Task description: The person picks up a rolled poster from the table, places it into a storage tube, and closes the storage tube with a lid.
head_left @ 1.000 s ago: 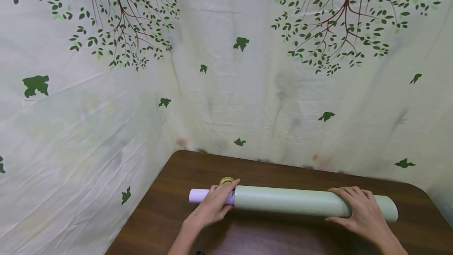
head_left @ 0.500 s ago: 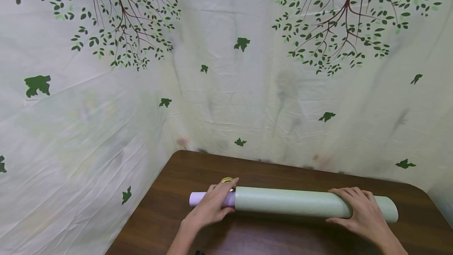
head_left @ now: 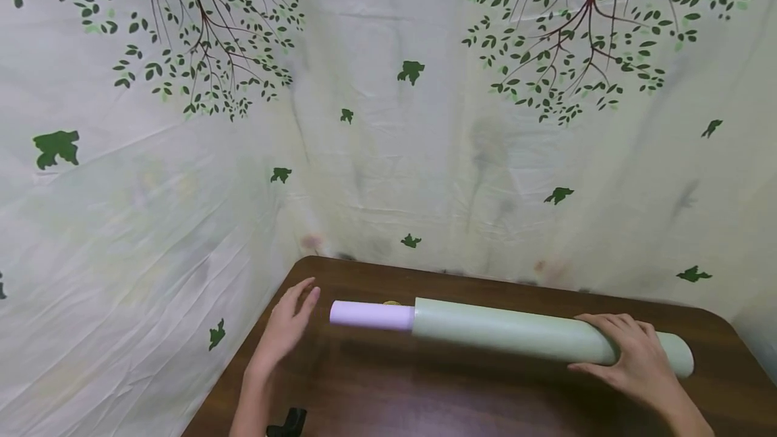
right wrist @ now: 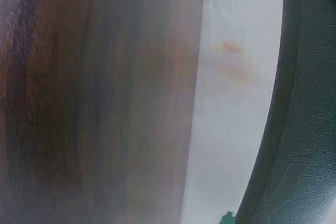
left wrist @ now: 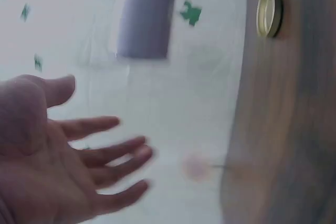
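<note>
A long pale green tube (head_left: 504, 330) slants over the table in the head view, its right end lower. My right hand (head_left: 634, 359) grips it near that right end, thumb on the near side and fingers over the top. From its left end sticks a thinner lilac tube (head_left: 371, 315). My left hand (head_left: 285, 322) is apart from the lilac end, fingers spread and empty; the left wrist view shows the bare palm (left wrist: 42, 166) below the lilac tube (left wrist: 147, 19). In the right wrist view, the green tube (right wrist: 304, 114) shows a leathery grain.
A gold ring-shaped piece (left wrist: 269, 13) lies on the brown wooden table (head_left: 376, 383), mostly hidden behind the lilac tube in the head view. A white curtain (head_left: 376, 174) printed with trees and leaves hangs behind the table. A black object (head_left: 290, 422) shows by my left wrist.
My left hand has let go of the lilac tube and moved left. The tubes' left end has risen, and more of the lilac one shows. My right hand keeps its grip.
</note>
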Demonstrator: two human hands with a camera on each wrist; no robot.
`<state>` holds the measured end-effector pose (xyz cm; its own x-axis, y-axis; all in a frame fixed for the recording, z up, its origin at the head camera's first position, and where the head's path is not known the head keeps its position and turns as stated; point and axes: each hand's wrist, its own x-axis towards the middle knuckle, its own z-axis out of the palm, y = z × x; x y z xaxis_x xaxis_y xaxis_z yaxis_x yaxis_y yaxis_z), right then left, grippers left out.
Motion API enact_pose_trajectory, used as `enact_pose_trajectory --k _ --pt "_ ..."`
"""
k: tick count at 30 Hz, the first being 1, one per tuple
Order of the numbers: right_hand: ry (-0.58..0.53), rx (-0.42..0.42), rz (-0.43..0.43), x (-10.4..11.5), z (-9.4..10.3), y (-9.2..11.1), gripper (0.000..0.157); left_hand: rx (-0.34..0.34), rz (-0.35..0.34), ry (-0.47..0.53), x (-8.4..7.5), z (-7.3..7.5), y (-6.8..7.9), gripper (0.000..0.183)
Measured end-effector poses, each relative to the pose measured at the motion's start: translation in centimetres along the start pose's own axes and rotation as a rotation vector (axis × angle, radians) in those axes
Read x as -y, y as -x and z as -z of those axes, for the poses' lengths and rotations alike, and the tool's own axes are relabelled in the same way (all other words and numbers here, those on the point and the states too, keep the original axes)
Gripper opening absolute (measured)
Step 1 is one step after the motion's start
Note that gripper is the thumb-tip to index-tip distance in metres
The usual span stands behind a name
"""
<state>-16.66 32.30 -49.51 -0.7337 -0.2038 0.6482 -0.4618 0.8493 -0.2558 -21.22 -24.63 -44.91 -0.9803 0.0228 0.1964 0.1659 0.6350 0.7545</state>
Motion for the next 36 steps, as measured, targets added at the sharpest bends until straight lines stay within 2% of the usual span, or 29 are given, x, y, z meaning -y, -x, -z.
enact_pose_trajectory --k 1,3,5,9,14,16,19,22,27,32,36 --pt "-0.001 -0.001 -0.007 -0.1 0.1 0.0 0.088 0.032 0.052 0.057 0.4 0.4 -0.1 0.058" --pt "-0.002 -0.004 -0.018 -0.2 0.3 0.1 0.087 0.112 0.112 0.167 1.2 0.7 -0.2 0.058" --pt "-0.005 -0.007 -0.021 -0.3 0.5 0.1 0.087 0.187 0.117 0.251 1.6 0.6 -0.5 0.056" --pt "-0.009 -0.012 -0.019 -0.3 0.6 0.1 0.087 0.264 0.046 0.348 2.0 -0.3 -1.0 0.052" --pt "-0.003 -0.01 -0.021 -0.5 0.4 0.1 0.087 0.347 -0.093 0.382 2.3 -1.3 -1.2 0.055" --pt "-0.001 -0.01 -0.021 -0.5 0.4 0.1 0.087 0.363 -0.132 0.383 2.4 -1.6 -1.3 0.056" --pt "0.0 -0.01 -0.021 -0.5 0.4 0.1 0.087 0.347 -0.156 0.378 2.4 -1.9 -1.3 0.055" --pt "-0.002 -0.008 -0.023 -0.4 0.3 0.1 0.087 0.331 -0.148 0.382 2.2 -2.1 -1.2 0.053" --pt "0.002 -0.006 -0.02 -0.4 0.3 0.1 0.087 0.343 -0.119 0.424 2.1 -2.3 -1.0 0.049" --pt "0.013 -0.002 -0.015 -0.3 0.2 0.0 0.087 0.322 -0.11 0.404 1.8 -2.3 -0.9 0.048" --pt "0.019 0.0 -0.005 0.0 0.1 0.0 0.087 0.342 -0.09 0.39 1.4 -2.4 -0.9 0.047"
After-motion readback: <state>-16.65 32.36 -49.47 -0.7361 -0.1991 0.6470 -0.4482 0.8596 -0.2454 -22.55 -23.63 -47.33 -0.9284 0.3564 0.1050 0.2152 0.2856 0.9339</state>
